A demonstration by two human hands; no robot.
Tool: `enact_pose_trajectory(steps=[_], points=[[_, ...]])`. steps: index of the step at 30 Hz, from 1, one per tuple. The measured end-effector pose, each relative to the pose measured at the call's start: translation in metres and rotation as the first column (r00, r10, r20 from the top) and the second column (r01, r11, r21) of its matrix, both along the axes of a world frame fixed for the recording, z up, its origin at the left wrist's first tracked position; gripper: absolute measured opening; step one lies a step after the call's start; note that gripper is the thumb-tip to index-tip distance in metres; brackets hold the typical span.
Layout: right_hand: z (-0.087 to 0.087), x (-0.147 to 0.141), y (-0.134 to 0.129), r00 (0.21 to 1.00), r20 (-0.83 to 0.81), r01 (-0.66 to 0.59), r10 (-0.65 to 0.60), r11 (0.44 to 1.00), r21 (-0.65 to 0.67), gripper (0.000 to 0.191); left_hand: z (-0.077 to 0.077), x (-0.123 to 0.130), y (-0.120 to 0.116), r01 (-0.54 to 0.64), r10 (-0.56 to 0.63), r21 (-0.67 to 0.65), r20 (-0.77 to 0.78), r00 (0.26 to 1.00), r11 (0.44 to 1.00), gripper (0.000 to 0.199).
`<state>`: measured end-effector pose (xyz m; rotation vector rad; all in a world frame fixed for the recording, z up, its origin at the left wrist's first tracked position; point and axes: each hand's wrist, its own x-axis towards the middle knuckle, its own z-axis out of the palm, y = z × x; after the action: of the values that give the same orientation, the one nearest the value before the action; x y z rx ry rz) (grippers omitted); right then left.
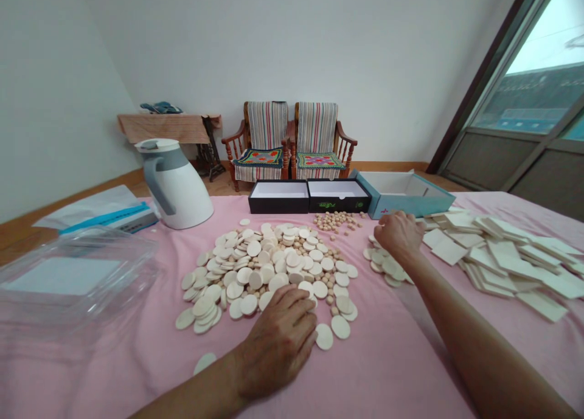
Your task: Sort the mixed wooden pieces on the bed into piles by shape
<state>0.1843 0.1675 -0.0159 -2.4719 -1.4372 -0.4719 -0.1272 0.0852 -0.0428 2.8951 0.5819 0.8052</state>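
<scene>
Clear plastic trays [133, 261] lie leftmost on pink cloth [387, 358], then a white jug [185, 194]. Next comes a heap of wooden discs [269, 264], the left hand [280, 334] curled at its near edge (its grip cannot be told). Over a smaller disc pile [387, 265], the right hand [401, 233] bends its fingers, contents likewise unclear. Square tiles [506, 258] lie rightmost.
</scene>
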Motion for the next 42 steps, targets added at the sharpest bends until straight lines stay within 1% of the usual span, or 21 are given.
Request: enact_pose_trajectory(steps=[1,3,4,6,8,9,10,13,17,20,21,23,27,30,32,33,35,37,39,40,42], points=[[-0.003,-0.001,0.001,0.999,0.004,-0.047,0.047,0.998,0.030,0.028,0.000,0.000,0.000,-0.001,0.001,-0.002,0.000,1.000,1.000,0.015],[-0.010,-0.011,0.004,0.966,-0.066,-0.244,0.249,0.967,0.078,0.027,0.001,0.000,0.000,-0.005,0.005,-0.006,-0.003,1.000,1.000,0.016],[-0.014,-0.019,0.006,0.914,-0.142,-0.371,0.381,0.924,0.092,0.027,0.001,0.001,-0.001,-0.008,0.008,-0.008,-0.005,1.000,1.000,0.016],[-0.021,-0.038,0.009,0.726,-0.318,-0.604,0.610,0.786,0.129,0.026,0.002,0.001,-0.001,-0.013,0.012,-0.012,-0.011,1.000,1.000,0.016],[-0.028,-0.057,0.010,0.551,-0.405,-0.741,0.730,0.651,0.166,0.025,0.001,0.000,-0.001,-0.014,0.013,-0.017,-0.016,1.000,1.000,0.016],[-0.030,-0.066,0.010,0.514,-0.407,-0.769,0.755,0.616,0.173,0.026,0.001,0.000,-0.001,-0.014,0.013,-0.020,-0.019,1.000,1.000,0.015],[-0.032,-0.072,0.010,0.507,-0.392,-0.779,0.768,0.602,0.173,0.027,0.001,0.000,-0.001,-0.014,0.014,-0.021,-0.022,1.000,1.000,0.015],[-0.036,-0.082,0.008,0.546,-0.339,-0.768,0.766,0.619,0.163,0.028,-0.001,-0.001,0.000,-0.013,0.012,-0.021,-0.029,1.000,1.000,0.015],[-0.041,-0.084,0.008,0.540,-0.321,-0.772,0.778,0.610,0.179,0.023,-0.002,-0.001,0.000,-0.006,0.005,-0.023,-0.031,1.000,1.000,0.016],[-0.041,-0.081,0.011,0.562,-0.314,-0.752,0.765,0.631,0.190,0.017,-0.001,-0.001,0.000,-0.010,0.010,-0.026,-0.021,1.000,1.000,0.016],[-0.039,-0.078,0.012,0.586,-0.307,-0.735,0.750,0.651,0.188,0.015,-0.001,-0.001,0.000,-0.010,0.010,-0.025,-0.016,1.000,1.000,0.016],[-0.032,-0.067,0.013,0.670,-0.291,-0.672,0.683,0.725,0.151,0.012,-0.001,-0.001,0.000,-0.009,0.009,-0.020,-0.009,1.000,1.000,0.015],[-0.011,-0.036,0.008,0.901,-0.191,-0.401,0.389,0.916,-0.028,0.016,0.000,-0.001,0.000,-0.006,0.006,-0.018,-0.013,1.000,1.000,0.014],[0.001,-0.019,0.001,0.982,-0.038,-0.187,0.184,0.978,-0.095,0.021,0.001,-0.001,0.000,-0.005,0.005,-0.017,-0.014,1.000,1.000,0.014],[0.004,-0.017,-0.003,0.988,0.061,-0.138,0.142,0.988,-0.066,0.022,0.001,-0.001,0.000,-0.002,0.002,-0.013,-0.001,1.000,1.000,0.014],[0.004,-0.019,-0.003,0.982,0.086,-0.164,0.167,0.985,-0.044,0.023,0.001,-0.001,0.000,0.000,0.000,-0.010,0.010,1.000,1.000,0.015],[0.002,-0.028,0.001,0.947,0.052,-0.318,0.318,0.948,-0.016,0.025,0.001,-0.001,0.000,0.003,-0.003,-0.003,0.035,0.999,1.000,0.016],[-0.003,-0.042,0.009,0.852,-0.079,-0.519,0.518,0.855,0.008,0.025,0.000,-0.001,0.000,0.004,-0.004,-0.001,0.056,0.998,1.000,0.017],[-0.009,-0.058,0.020,0.725,-0.210,-0.662,0.656,0.748,0.051,0.026,0.000,-0.001,0.001,0.002,-0.002,-0.005,0.060,0.998,1.000,0.016],[-0.013,-0.066,0.025,0.676,-0.248,-0.701,0.694,0.709,0.074,0.028,0.001,-0.001,0.001,0.001,0.000,-0.006,0.058,0.998,1.000,0.016],[-0.019,-0.080,0.035,0.630,-0.276,-0.734,0.726,0.673,0.093,0.032,0.002,-0.001,0.001,-0.002,0.002,-0.002,0.052,0.999,1.000,0.016]])
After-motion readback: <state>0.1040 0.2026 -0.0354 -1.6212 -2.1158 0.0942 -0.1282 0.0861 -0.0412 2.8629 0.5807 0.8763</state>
